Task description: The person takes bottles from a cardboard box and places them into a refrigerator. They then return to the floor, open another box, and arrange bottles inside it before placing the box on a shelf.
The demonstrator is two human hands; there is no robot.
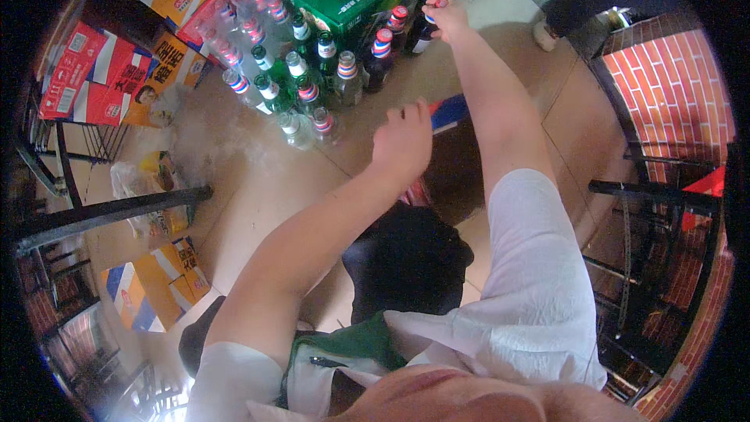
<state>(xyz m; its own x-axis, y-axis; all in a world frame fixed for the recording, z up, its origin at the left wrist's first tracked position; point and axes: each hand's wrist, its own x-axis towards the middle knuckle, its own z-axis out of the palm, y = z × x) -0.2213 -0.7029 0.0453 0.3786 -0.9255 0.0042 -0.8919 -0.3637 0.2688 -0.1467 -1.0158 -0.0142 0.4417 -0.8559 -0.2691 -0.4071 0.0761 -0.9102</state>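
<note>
My right hand [449, 19] grips the neck of a dark bottle with a red top [423, 35] beside a green cardboard box [366, 7]. My left hand [404, 138] is raised with its fingers curled, over a cardboard box [454, 170] with a blue and red flap; whether it holds anything is hidden. Ahead of it, several clear and green glass bottles [296, 91] stand grouped on the tiled floor. Two more red-topped dark bottles [381, 55] stand between that group and my right hand. The green box has an oval opening with dark bottles inside.
Orange and red cartons [111, 73] are stacked at the left, another orange carton [158, 287] lower left. A plastic bag [149, 187] lies near a black metal bar [117, 214]. A person's dark-clothed leg [597, 0] is at the upper right, near a brick-patterned surface [668, 94].
</note>
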